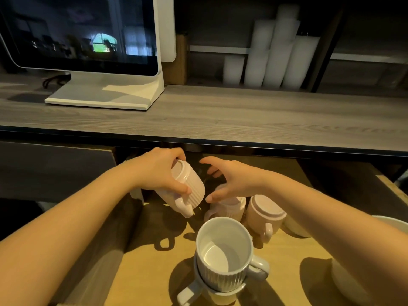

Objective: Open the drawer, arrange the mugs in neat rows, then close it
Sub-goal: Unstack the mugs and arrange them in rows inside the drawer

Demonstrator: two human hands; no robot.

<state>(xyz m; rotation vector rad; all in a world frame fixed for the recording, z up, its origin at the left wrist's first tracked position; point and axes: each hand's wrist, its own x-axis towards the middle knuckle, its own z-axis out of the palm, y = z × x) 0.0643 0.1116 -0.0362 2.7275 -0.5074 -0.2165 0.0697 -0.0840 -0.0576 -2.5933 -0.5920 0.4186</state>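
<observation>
The drawer stands pulled out below the counter, its wooden floor lit yellow. My left hand grips a ribbed pink mug, held upside down and tilted above the drawer floor, handle toward me. My right hand hovers with fingers spread just above another pink mug that stands inverted. To its right sits a third upside-down pink mug. Nearer me, a grey-white ribbed mug rests upright, stacked in a second mug.
White bowls lie at the drawer's right side, partly hidden by my right arm. The counter overhangs the drawer's back. On it stand a white monitor and stacks of white cups.
</observation>
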